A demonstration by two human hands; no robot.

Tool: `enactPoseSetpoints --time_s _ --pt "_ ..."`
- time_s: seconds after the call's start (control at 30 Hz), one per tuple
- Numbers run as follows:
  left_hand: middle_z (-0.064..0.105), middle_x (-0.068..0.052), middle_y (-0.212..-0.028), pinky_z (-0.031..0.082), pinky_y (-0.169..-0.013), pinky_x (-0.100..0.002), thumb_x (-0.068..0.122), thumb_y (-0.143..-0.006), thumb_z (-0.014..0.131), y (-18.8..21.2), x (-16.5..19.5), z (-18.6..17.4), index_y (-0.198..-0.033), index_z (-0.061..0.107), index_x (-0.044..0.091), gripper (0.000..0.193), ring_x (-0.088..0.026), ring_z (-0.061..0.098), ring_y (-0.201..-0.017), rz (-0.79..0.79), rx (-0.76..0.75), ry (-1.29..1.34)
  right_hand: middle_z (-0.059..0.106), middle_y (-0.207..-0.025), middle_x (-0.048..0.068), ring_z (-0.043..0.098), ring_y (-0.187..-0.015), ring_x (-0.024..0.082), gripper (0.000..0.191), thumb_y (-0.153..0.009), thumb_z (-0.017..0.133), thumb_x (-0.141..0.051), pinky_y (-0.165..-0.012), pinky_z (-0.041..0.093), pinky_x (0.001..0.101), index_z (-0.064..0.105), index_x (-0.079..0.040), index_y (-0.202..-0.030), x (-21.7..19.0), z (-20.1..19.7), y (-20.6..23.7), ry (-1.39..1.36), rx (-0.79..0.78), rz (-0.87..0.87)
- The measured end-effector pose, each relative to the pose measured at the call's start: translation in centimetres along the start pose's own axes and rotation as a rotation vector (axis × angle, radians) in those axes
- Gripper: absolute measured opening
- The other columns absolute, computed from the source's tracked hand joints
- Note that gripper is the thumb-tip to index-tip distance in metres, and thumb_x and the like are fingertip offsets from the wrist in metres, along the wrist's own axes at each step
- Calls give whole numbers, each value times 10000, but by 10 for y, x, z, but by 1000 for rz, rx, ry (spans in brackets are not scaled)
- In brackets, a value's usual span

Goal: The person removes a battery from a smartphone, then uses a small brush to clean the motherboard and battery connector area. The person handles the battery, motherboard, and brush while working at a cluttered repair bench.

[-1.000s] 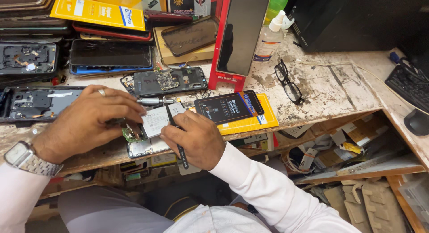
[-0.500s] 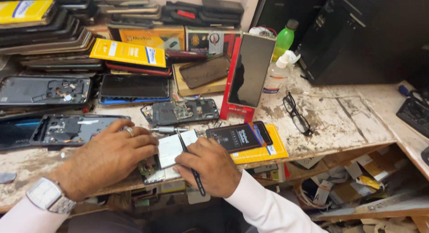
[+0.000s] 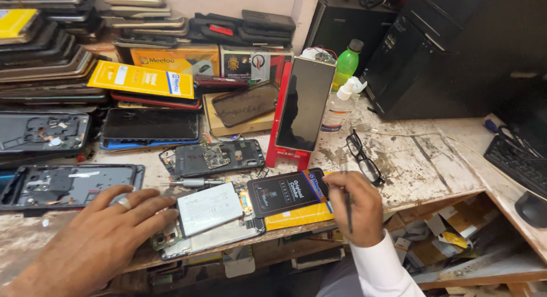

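My left hand (image 3: 105,231), a ring on one finger, lies flat on the worn bench with its fingertips against the left side of an opened phone (image 3: 208,226). The phone's white battery (image 3: 209,207) faces up. My right hand (image 3: 353,206) hovers to the right of the phone, over the bench's front edge, gripping a thin dark tool (image 3: 348,211) that points downward. Between the hands lie a black card (image 3: 288,191) on a yellow box (image 3: 299,216). A screwdriver (image 3: 191,183) rests just beyond the phone.
Another stripped phone (image 3: 219,157) and phone frames (image 3: 68,185) lie behind. A red stand holding a dark screen (image 3: 302,112), spectacles (image 3: 363,158), bottles (image 3: 342,97), stacked phones and boxes (image 3: 139,79) crowd the back. A computer tower (image 3: 444,52) and keyboard (image 3: 515,160) sit right.
My right hand has left the opened phone and moved right with the tool. The left hand has slid leftward, uncovering the battery. The camera tilted up.
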State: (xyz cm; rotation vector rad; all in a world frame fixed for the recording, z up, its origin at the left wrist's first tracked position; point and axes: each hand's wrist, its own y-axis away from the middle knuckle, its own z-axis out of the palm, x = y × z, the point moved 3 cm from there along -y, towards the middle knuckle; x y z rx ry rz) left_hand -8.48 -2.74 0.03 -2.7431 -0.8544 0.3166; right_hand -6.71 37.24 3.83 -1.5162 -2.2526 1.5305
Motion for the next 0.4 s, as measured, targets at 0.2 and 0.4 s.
enactPoseSetpoints --time_s 0.2,0.4 --pt "666 10 -1331 406 -1113 -459 209 -788 665 11 4 -26 -1251 633 199 464 -197 588 -1286 -284 198 -66 706 -879 116 708 -756 220 120 -906 630 25 -687 534 315 697 -31 -988 29 -1 4 74 35 129" --pt "688 -4 -1242 479 -1172 -498 205 -819 709 -10 16 -108 -1235 615 182 427 -250 627 -1296 -366 431 47 710 -918 138 716 -807 295 126 -913 597 -17 -715 550 359 692 -36 -994 36 2 1 155 -37 199"
